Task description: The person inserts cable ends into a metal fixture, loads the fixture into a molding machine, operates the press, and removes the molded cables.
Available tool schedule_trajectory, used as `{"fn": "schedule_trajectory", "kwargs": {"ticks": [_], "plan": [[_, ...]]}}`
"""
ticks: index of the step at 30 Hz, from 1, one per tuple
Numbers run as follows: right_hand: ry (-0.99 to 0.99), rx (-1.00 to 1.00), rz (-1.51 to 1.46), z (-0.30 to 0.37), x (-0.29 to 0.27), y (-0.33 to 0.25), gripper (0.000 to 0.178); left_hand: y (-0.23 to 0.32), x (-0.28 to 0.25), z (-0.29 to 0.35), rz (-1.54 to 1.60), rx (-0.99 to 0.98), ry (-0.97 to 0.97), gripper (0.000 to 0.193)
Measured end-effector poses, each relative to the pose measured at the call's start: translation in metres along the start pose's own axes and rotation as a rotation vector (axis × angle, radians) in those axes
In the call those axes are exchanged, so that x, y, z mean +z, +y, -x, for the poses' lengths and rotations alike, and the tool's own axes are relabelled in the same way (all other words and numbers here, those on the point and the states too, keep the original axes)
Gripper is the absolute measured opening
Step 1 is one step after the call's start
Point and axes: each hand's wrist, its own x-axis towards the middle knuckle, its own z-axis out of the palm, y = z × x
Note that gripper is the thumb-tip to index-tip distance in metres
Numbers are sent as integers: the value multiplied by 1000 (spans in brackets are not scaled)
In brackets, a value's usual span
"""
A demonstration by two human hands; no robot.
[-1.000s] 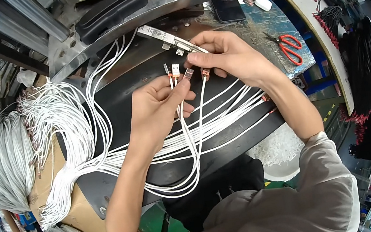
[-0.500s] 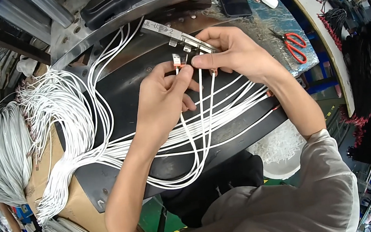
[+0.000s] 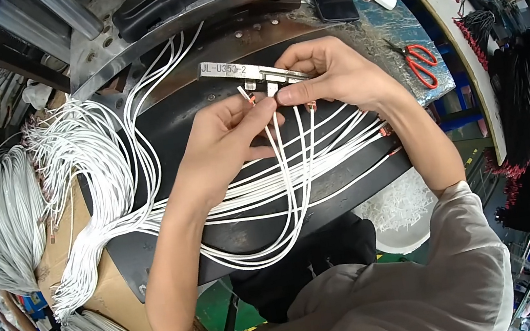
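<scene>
The left hand (image 3: 217, 142) is pinching thin white cables (image 3: 284, 162) at a narrow silver metal bar (image 3: 223, 69) the right hand (image 3: 338, 79) is gripping, seemingly fitting a plug, the next push needing straight alignment.

The black board (image 3: 168, 139) carries white cables (image 3: 143, 221), the blue bench (image 3: 425, 39) red-handled scissors (image 3: 411, 57).
</scene>
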Motion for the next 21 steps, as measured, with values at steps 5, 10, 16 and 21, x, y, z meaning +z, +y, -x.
{"fn": "schedule_trajectory", "kwargs": {"ticks": [5,10,16,21], "plan": [[85,-5,86,4,-4,-8,33,6,-5,3,-90,-88,-59,29],[44,15,88,2,-8,-5,32,5,-2,3,-94,-118,-24,32],[11,63,129,-2,-14,-8,33,2,0,2,-206,-8,70,27],[-37,-202,552,-26,-30,-4,36,11,-5,3,-753,164,308,28]]}}
